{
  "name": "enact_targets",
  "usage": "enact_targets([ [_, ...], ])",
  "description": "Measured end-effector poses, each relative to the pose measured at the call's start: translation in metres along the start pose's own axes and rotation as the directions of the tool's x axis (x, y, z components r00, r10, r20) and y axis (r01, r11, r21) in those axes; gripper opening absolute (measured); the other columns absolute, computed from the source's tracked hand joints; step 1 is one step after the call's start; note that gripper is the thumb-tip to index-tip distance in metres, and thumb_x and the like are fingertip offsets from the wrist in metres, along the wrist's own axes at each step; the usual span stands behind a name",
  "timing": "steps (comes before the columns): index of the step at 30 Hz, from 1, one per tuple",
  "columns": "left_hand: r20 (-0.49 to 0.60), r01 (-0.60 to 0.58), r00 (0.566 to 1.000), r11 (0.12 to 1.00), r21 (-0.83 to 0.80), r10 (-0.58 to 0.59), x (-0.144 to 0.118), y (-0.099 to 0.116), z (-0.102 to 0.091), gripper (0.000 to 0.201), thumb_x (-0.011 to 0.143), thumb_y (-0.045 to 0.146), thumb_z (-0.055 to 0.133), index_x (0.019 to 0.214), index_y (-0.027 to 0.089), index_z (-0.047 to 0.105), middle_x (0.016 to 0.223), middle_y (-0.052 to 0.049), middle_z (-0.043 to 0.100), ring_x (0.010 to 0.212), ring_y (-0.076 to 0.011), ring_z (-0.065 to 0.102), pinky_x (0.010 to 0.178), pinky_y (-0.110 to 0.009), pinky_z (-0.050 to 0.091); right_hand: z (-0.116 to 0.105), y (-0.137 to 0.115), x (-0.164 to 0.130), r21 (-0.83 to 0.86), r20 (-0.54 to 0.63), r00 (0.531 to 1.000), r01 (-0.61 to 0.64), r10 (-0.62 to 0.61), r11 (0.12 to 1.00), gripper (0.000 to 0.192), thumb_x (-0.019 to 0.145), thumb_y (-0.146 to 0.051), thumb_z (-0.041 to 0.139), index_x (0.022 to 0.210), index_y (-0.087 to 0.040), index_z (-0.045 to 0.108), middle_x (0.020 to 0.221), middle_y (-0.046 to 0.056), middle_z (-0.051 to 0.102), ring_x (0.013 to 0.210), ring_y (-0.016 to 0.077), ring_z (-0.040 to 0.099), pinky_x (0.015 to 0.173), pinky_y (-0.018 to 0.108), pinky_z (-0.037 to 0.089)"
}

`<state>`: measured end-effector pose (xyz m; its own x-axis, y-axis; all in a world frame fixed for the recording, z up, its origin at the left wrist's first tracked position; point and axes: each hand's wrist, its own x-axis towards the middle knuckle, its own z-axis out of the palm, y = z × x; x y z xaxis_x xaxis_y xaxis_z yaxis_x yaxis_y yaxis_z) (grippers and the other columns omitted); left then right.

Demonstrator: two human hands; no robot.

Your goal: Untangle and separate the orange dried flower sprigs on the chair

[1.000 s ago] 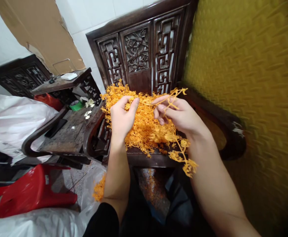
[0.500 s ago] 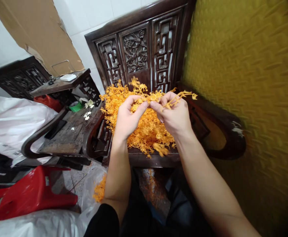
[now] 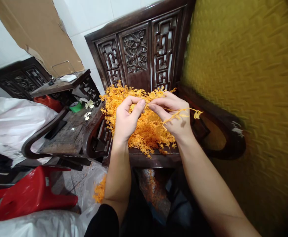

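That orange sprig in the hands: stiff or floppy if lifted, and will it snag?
The orange sprig is probably floppy: its thin stem bends out past the right hand. Likely very light, since fingertips alone pinch it with the left hand. Its branched tips look apt to snag in the orange pile.

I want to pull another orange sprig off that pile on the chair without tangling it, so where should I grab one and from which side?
Probably by a bare thin stem, not the frilly tips: the right hand pinches its orange sprig that way, tips trailing free to the right. The pile on the chair seat is walled by the carved back, so come from above at the near front edge, beside the left hand.
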<state>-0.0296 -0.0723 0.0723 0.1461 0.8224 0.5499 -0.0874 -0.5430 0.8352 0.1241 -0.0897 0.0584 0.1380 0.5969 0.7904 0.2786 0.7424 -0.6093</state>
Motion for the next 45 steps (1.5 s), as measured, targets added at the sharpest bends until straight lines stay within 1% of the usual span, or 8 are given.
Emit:
enact_targets([
  [4, -0.108, -0.122, 0.987, 0.993, -0.004, 0.121, -0.002, 0.007, 0.006, 0.038, 0.093, 0.056, 0.074, 0.084, 0.023, 0.058, 0.069, 0.003, 0.055, 0.054, -0.0084, 0.045, 0.049, -0.025, 0.037, -0.004, 0.004, 0.003, -0.077, -0.028, 0.995, 0.090, -0.092, 0.993, 0.018, 0.097, -0.035, 0.071, 0.085, -0.023, 0.078, 0.080, 0.002, 0.061, 0.073, 0.0160, 0.057, 0.067, 0.034, 0.044],
  [9, -0.354, -0.207, 0.922, 0.972, -0.107, 0.157, -0.002, 0.040, -0.018, 0.042, 0.094, 0.056, 0.068, 0.083, 0.025, 0.043, 0.073, 0.003, 0.056, 0.045, -0.0059, 0.028, 0.040, -0.028, 0.022, -0.026, 0.034, 0.005, -0.106, -0.184, 0.982, -0.062, 0.041, 0.993, 0.020, 0.091, -0.041, 0.077, 0.081, -0.024, 0.078, 0.084, 0.004, 0.069, 0.079, 0.0193, 0.063, 0.075, 0.037, 0.050],
  [17, -0.187, -0.052, 0.981, 0.998, -0.019, 0.047, 0.000, 0.021, -0.021, 0.013, 0.095, 0.034, 0.068, 0.104, 0.026, 0.063, 0.083, 0.003, 0.070, 0.042, -0.0048, 0.029, 0.040, -0.025, 0.022, -0.027, 0.003, 0.001, 0.043, 0.114, 0.993, -0.011, 0.006, 0.999, 0.022, 0.095, -0.043, 0.073, 0.083, -0.026, 0.080, 0.074, 0.004, 0.063, 0.063, 0.0157, 0.054, 0.056, 0.033, 0.039],
  [23, 0.020, -0.229, 0.968, 0.856, 0.463, 0.248, -0.011, 0.042, -0.027, 0.025, 0.097, 0.044, 0.073, 0.106, 0.023, 0.080, 0.098, -0.004, 0.076, 0.088, -0.0174, 0.069, 0.084, -0.033, 0.055, -0.027, -0.011, 0.003, 0.057, 0.318, 0.939, 0.117, -0.129, 0.992, 0.026, 0.096, -0.034, 0.071, 0.074, -0.021, 0.070, 0.067, 0.001, 0.056, 0.059, 0.0127, 0.049, 0.057, 0.032, 0.034],
  [30, 0.389, -0.317, 0.916, 0.781, 0.539, 0.103, -0.015, 0.048, -0.031, 0.050, 0.084, 0.055, 0.084, 0.119, 0.020, 0.077, 0.104, -0.007, 0.077, 0.094, -0.0215, 0.070, 0.087, -0.034, 0.054, -0.025, -0.017, 0.004, 0.166, 0.499, 0.845, 0.122, -0.191, 0.978, 0.037, 0.092, -0.037, 0.076, 0.065, -0.018, 0.059, 0.061, -0.003, 0.049, 0.053, 0.0083, 0.040, 0.052, 0.027, 0.029],
  [34, 0.365, -0.234, 0.929, 0.859, 0.456, 0.060, -0.010, 0.038, -0.030, 0.030, 0.093, 0.049, 0.076, 0.093, 0.020, 0.071, 0.090, -0.001, 0.075, 0.084, -0.0165, 0.068, 0.082, -0.030, 0.053, -0.028, -0.022, 0.002, 0.165, 0.516, 0.845, 0.061, -0.139, 0.984, 0.038, 0.091, -0.035, 0.078, 0.063, -0.019, 0.058, 0.061, -0.002, 0.054, 0.052, 0.0082, 0.043, 0.051, 0.027, 0.032],
  [39, 0.257, -0.171, 0.963, 0.921, 0.350, 0.081, -0.007, 0.033, -0.027, 0.029, 0.097, 0.047, 0.071, 0.085, 0.022, 0.064, 0.082, -0.001, 0.069, 0.080, -0.0158, 0.065, 0.077, -0.030, 0.053, -0.019, -0.019, -0.005, 0.268, 0.276, 0.956, -0.176, 0.100, 0.947, 0.032, 0.082, -0.037, 0.088, 0.073, -0.022, 0.061, 0.065, -0.001, 0.064, 0.052, 0.0104, 0.055, 0.047, 0.026, 0.040],
  [45, 0.103, -0.098, 0.992, 0.968, 0.233, 0.076, -0.007, 0.026, -0.019, 0.028, 0.096, 0.041, 0.072, 0.079, 0.022, 0.062, 0.079, -0.001, 0.065, 0.077, -0.0151, 0.062, 0.073, -0.030, 0.053, -0.013, -0.019, -0.005, 0.290, 0.276, 0.934, -0.308, 0.228, 0.906, 0.017, 0.087, -0.034, 0.084, 0.096, -0.022, 0.075, 0.071, 0.000, 0.071, 0.057, 0.0116, 0.063, 0.051, 0.026, 0.051],
])
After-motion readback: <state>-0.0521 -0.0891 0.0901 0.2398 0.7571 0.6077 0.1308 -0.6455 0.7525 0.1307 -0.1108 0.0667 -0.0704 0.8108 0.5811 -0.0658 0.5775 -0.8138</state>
